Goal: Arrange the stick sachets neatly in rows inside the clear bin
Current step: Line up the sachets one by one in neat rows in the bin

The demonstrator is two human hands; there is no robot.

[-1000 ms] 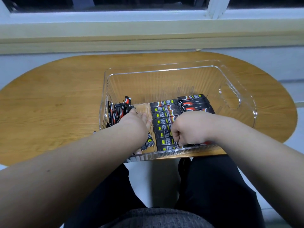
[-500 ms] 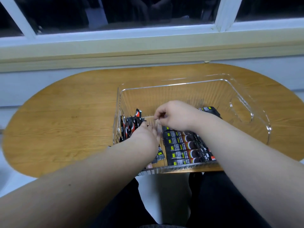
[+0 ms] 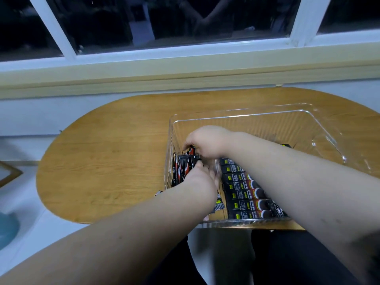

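A clear bin (image 3: 320, 130) stands on the right half of the oval wooden table (image 3: 115, 157). Black stick sachets lie flat in a row (image 3: 242, 194) along the bin's floor. More sachets stand bunched on edge (image 3: 182, 168) against the bin's left wall. My right hand (image 3: 207, 142) reaches across to that bunch, and its fingertips pinch the top of a sachet there. Just below it my left hand (image 3: 202, 178) rests among the sachets, fingers curled against the bunch. What its fingers hold is hidden.
The table's left half is bare wood. A window sill (image 3: 185, 79) and dark panes run behind the table. The bin overhangs the table's near edge slightly. My dark-clothed legs are below. A blue object (image 3: 6, 229) sits on the floor at far left.
My right hand has moved from the flat row leftward to the standing bunch by the bin's left wall. My view has swung left and up. My left hand has stayed in place.
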